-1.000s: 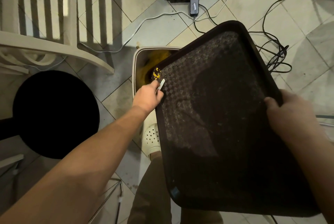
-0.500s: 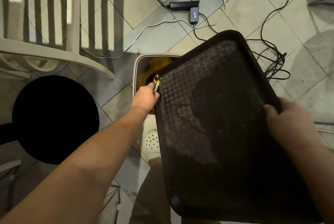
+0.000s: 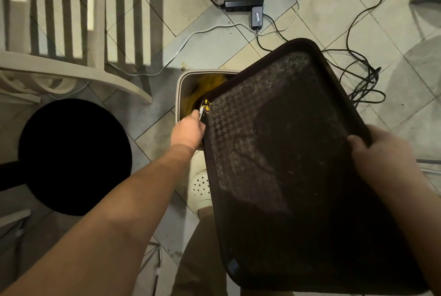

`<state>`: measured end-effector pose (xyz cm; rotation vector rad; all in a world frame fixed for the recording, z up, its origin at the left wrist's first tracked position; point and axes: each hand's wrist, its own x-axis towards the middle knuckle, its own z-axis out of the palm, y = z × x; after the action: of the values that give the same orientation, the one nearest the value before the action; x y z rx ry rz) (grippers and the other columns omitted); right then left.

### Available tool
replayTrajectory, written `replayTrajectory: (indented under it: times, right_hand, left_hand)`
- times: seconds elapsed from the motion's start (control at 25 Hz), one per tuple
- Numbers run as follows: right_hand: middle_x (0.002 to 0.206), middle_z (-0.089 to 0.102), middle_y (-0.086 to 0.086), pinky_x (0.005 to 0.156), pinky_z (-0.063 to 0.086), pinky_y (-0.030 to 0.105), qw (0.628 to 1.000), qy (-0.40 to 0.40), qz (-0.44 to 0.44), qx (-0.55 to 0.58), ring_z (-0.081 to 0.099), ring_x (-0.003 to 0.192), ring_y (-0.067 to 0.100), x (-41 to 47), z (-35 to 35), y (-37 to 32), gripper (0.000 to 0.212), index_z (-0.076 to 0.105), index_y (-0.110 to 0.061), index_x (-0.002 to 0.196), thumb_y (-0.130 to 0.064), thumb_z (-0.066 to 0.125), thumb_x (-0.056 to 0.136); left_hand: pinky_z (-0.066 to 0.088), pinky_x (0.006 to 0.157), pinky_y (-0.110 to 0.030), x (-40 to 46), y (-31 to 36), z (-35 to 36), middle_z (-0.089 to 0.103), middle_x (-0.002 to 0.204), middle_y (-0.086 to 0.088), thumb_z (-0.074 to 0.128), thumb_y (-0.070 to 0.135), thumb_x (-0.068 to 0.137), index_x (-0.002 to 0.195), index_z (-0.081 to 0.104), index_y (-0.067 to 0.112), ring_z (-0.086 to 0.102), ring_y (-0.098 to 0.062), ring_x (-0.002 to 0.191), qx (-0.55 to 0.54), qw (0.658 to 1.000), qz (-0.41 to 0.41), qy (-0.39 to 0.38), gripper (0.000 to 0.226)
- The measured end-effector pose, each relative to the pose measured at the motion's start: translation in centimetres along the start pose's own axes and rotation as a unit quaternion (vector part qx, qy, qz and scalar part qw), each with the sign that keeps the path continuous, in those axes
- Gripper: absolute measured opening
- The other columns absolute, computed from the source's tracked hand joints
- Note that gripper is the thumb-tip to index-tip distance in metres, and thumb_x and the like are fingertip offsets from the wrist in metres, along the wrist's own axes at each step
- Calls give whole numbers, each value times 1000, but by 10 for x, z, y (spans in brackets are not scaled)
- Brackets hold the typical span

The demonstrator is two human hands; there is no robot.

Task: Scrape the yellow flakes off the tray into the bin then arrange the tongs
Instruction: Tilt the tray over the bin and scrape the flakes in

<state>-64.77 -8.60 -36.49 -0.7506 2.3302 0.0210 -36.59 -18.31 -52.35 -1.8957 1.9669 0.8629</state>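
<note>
Left hand (image 3: pixel 188 129) pinches a thin white scraper (image 3: pixel 201 112) w/ tip at the tray's (image 3: pixel 298 164) 10 o'clock corner. Yellow flakes (image 3: pixel 206 104), a bigger clump 1 s ago, are now just a few specks at the lip over the bin (image 3: pixel 177 95), so scraping's nearly done. Right hand (image 3: pixel 379 152) grips the tray's 3 o'clock rim. Tongs not in view.

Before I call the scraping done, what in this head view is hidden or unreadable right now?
- Bin: the tray covers most of its opening; its fill level cannot be judged.
- White tool in the left hand: only its tip shows, type unclear.
- Right hand: fingers hidden under the tray.
- Yellow flakes: a cluster remains at the edge; smaller specks blend into the tray's texture.
- Tongs: not in view.
</note>
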Motion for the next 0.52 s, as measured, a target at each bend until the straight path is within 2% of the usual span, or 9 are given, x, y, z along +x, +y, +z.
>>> replayTrajectory:
  times: [0.08, 0.2, 0.28, 0.4, 0.52]
  right_hand:
    - [79, 49, 3, 74, 40, 38, 1000, 1, -4, -1, 56, 92, 35, 1, -1, -1, 28, 57, -13, 117, -23, 50, 92]
    - [83, 55, 9, 75, 42, 40, 1000, -2, -6, 0, 56, 93, 36, 0, -3, -2, 27, 57, -14, 117, -23, 49, 93]
    - [86, 58, 11, 75, 42, 41, 1000, -7, -4, -3, 56, 93, 36, -1, -4, -3, 28, 56, -14, 118, -24, 49, 93]
    - [75, 49, 1, 71, 39, 37, 1000, -8, 1, -7, 50, 80, 26, 2, -3, -3, 28, 56, -15, 118, -25, 49, 92]
    - [65, 42, -8, 66, 38, 35, 1000, -3, -3, -10, 45, 70, 18, 5, -4, -2, 26, 57, -15, 116, -24, 50, 92]
  left_hand:
    - [43, 67, -37, 3, -1, -4, 64, 88, -21, 43, 18, 92, 99, 50, 6, 61, -38, 83, -16, 1000, -7, 25, 16]
    - [46, 67, -38, -1, -2, -2, 65, 88, -21, 45, 19, 89, 97, 52, 7, 61, -39, 82, 21, 999, 49, -9, 16]
    - [46, 67, -39, -1, -4, -1, 65, 88, -21, 44, 19, 90, 96, 51, 7, 61, -39, 83, 37, 998, 46, -18, 14]
    - [45, 67, -39, 4, -7, -1, 64, 86, -19, 43, 18, 92, 99, 49, 6, 61, -38, 81, 5, 1000, 6, 12, 15]
    - [46, 66, -38, -1, -10, 1, 65, 87, -20, 45, 20, 91, 100, 50, 7, 61, -38, 79, 19, 998, 60, -10, 17]
